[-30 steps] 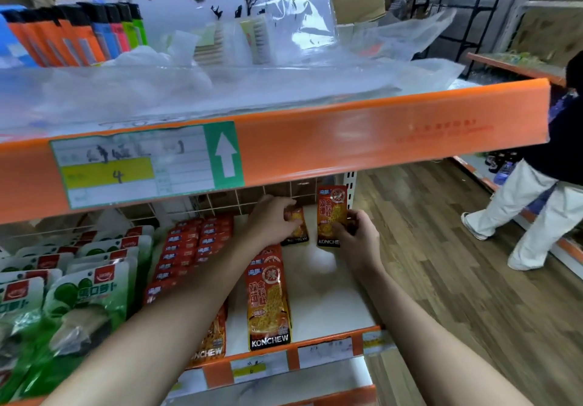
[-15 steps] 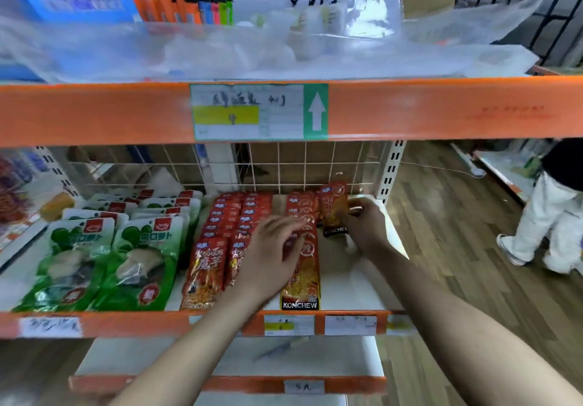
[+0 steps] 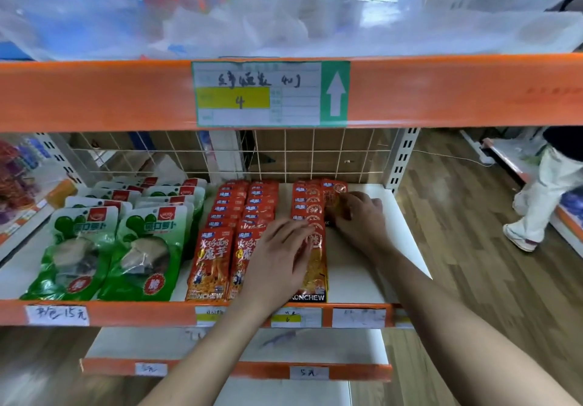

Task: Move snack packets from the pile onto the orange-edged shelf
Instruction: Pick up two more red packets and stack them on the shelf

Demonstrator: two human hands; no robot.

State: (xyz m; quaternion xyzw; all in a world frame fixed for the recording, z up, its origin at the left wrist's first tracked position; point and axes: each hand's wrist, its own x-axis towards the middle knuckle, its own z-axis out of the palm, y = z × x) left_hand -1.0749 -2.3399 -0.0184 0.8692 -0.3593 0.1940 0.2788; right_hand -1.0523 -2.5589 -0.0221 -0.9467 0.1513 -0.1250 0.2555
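Note:
On the orange-edged shelf [image 3: 126, 312] lie rows of red snack packets [image 3: 233, 213]. A third row of orange-red KONCHEW packets [image 3: 312, 266] runs front to back at the middle right. My left hand [image 3: 280, 254] lies flat with straight fingers on that row. My right hand [image 3: 359, 219] is at the back of the shelf, its fingers curled round a single orange-red packet [image 3: 334, 192] that stands beside the row's far end.
Green pickle packets [image 3: 94, 247] fill the shelf's left part. An upper orange shelf edge [image 3: 94, 96] with a price label hangs close above, loaded with clear plastic. A wire grid backs the shelf. A person in white trousers [image 3: 542, 194] stands in the aisle at right.
The camera has dropped and backed off, so the whole lower shelf shows. My left hand has come forward along the orange-red row. My right hand stays at the back with its packet.

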